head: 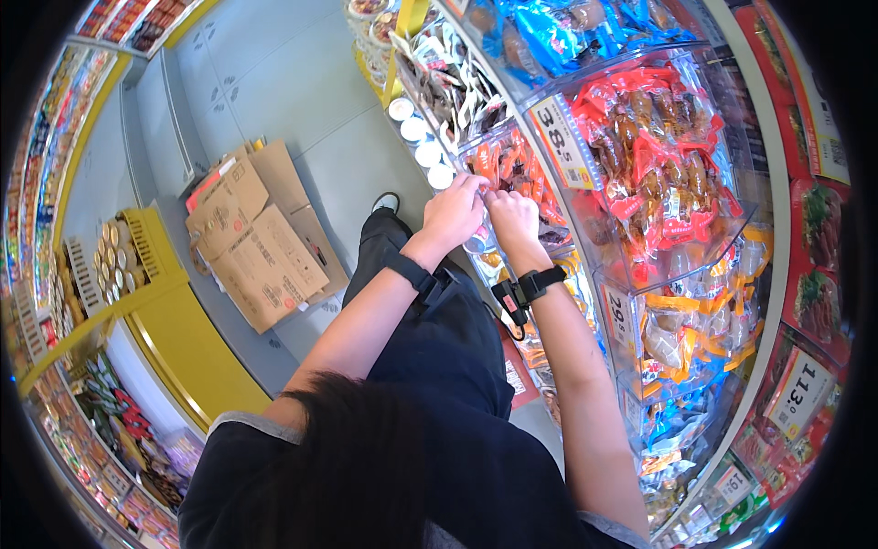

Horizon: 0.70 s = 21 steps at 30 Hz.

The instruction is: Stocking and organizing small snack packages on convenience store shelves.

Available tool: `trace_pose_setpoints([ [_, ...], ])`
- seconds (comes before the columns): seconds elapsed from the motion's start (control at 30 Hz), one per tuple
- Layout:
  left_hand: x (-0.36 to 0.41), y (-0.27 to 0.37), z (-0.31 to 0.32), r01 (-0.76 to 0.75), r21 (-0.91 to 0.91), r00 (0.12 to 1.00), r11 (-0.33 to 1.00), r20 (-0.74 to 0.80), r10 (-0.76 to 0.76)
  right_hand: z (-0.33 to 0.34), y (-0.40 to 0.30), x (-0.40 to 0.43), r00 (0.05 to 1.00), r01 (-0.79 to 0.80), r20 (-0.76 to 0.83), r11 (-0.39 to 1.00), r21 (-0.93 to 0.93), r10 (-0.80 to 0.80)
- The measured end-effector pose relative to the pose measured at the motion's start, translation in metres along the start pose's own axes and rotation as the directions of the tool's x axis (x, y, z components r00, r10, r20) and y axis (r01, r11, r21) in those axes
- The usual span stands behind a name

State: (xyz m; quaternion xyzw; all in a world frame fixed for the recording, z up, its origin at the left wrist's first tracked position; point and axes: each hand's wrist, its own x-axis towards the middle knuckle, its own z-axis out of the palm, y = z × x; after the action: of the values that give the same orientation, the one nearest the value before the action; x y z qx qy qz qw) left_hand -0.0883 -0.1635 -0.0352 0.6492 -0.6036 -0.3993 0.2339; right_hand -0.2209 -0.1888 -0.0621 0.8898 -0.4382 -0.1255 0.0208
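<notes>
My left hand (453, 211) and my right hand (514, 216) are close together at the front of the lower tier of the snack display. Both have curled fingers, with the fingertips almost meeting. Whatever lies between them is too small or hidden to make out. Just beyond the hands is a clear plastic bin of orange-and-red snack packets (511, 161). White-lidded containers (429, 154) stand in a row at the left hand's far side. Above and right of my right hand, a price card (562, 141) fronts a bin of red vacuum-sealed meat snacks (658, 158).
Flattened cardboard boxes (267, 264) lie on the grey floor (295, 75) to my left. A yellow shelf unit (199, 350) with a yellow basket of cans (120, 261) stands further left. Orange-ended packets (675, 336) fill a bin at my right.
</notes>
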Motion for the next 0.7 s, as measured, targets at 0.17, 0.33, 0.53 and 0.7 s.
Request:
trace_pose_setpoints([
  [0.17, 0.015, 0.006, -0.024, -0.021, 0.031, 0.987, 0.999, 0.160, 0.016, 0.010, 0.011, 0.028, 0.936, 0.026, 0.350, 0.999, 0.039, -0.038],
  [0.33, 0.021, 0.004, -0.045, -0.160, 0.112, 0.935, 0.981, 0.337, 0.114, 0.030, 0.006, 0.042, 0.931, -0.128, 0.351, 0.990, 0.060, 0.099],
  [0.53, 0.042, -0.005, -0.061, -0.342, 0.123, 0.865, 0.931, 0.429, 0.261, 0.015, 0.006, 0.030, 0.968, -0.236, 0.100, 0.971, 0.036, 0.231],
  [0.7, 0.063, 0.000, -0.058, -0.430, 0.116, 0.839, 0.895, 0.416, 0.349, 0.001, -0.001, 0.010, 0.905, -0.360, -0.169, 0.916, 0.179, 0.389],
])
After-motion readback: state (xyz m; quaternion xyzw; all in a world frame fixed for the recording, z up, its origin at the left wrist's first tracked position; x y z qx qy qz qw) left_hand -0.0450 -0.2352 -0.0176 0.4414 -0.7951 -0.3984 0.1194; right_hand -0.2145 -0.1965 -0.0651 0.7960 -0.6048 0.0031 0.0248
